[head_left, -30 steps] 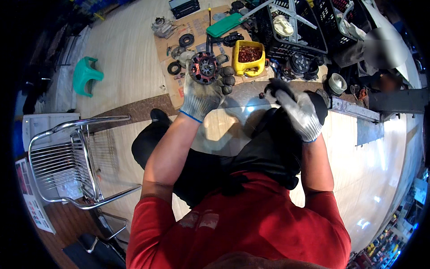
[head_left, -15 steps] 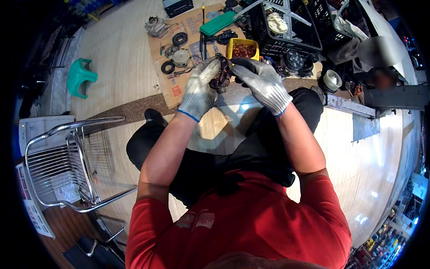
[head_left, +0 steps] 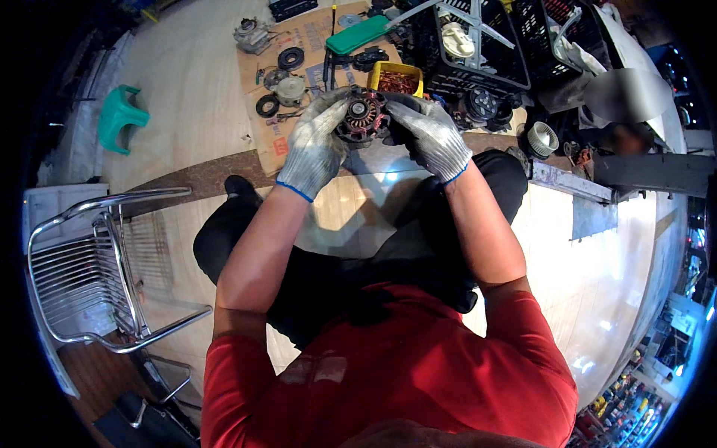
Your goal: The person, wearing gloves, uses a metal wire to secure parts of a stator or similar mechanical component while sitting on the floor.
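Observation:
Up in front of me I hold a round, dark motor part (head_left: 361, 113) with copper-coloured radial segments around its hub and reddish bits at its rim. My left hand (head_left: 314, 143), in a grey-white knit glove with a blue cuff edge, is closed on its left side. Gripping the opposite side is my right hand (head_left: 432, 134), in a matching glove with dark, dirty fingertips. The part's open face is turned toward me, and its back is hidden. Just beyond it, a yellow tub (head_left: 397, 67) contains many copper-coloured scraps.
Flattened cardboard (head_left: 263, 71) beyond my hands bears black rings (head_left: 290, 59), a round metal housing (head_left: 290, 90) and a green-handled tool (head_left: 359, 35). Black crates (head_left: 499, 89) stand at far right, near a white fan wheel (head_left: 543, 139). A green stool (head_left: 122, 119) and metal chair (head_left: 78, 261) are left.
The motor part has turned in my hands, from edge-on to its round face showing. Both hands have shifted slightly left in the picture, as has the whole scene.

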The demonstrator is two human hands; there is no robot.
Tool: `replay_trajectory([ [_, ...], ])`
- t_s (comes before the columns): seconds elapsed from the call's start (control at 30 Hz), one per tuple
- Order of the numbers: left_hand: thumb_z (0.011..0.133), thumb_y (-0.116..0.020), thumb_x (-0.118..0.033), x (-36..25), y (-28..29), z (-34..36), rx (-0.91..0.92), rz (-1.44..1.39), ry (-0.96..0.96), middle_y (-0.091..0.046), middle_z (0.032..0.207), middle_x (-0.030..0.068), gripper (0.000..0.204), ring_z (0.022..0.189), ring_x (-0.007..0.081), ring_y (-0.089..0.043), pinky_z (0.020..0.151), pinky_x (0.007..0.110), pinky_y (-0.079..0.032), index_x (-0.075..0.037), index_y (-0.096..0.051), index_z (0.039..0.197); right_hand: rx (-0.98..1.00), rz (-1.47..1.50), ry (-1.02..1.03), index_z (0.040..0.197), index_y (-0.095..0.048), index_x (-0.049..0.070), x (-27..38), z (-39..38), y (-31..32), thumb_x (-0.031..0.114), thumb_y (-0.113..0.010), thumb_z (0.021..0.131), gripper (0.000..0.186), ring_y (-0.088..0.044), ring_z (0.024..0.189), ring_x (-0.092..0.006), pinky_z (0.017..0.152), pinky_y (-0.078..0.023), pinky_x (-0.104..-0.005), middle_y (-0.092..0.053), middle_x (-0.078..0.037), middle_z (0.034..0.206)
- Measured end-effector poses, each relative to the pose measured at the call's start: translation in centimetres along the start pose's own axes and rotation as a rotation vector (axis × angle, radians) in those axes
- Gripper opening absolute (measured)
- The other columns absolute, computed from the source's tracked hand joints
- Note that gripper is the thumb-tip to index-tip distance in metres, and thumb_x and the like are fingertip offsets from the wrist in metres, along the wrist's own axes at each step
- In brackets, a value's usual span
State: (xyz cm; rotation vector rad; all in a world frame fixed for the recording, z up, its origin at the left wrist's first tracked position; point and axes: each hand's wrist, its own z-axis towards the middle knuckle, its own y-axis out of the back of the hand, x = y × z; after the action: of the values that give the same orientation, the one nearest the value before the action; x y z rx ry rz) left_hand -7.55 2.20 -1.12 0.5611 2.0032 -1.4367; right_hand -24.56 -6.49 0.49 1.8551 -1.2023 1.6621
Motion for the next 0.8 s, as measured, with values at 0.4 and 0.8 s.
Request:
replay_trajectory([
  [0.4,0.094,-0.056,-0.005,-0.2,-0.9,-0.2,0.01,0.072,-0.058,-0.062,0.114,0.0159,0.036,0.099,0.0213,-0.065,0.08,0.032,-0.06,0.005,-0.049,0.128,0.007,0.063,-0.025,0.125,-0.059,-0.004,-0.3,-0.4,0.6,0.017,-0.064,0.093,0.039,-0.059,0.071,-0.0097,0.062,-0.049,-0.0225,-0.067,-0.005,0.092],
  [0.8,0.095,-0.054,-0.005,0.0,0.2,0.5,-0.013,0.023,-0.004,-0.062,0.12,0.0167,0.034,0.106,0.028,-0.066,0.089,0.041,-0.059,0.003,-0.049,0.127,-0.04,0.085,-0.051,0.127,-0.059,-0.001,-0.7,-0.7,2.7,0.023,-0.06,0.096,0.039,-0.065,0.076,-0.0145,0.064,-0.051,-0.0243,-0.068,-0.009,0.096],
])
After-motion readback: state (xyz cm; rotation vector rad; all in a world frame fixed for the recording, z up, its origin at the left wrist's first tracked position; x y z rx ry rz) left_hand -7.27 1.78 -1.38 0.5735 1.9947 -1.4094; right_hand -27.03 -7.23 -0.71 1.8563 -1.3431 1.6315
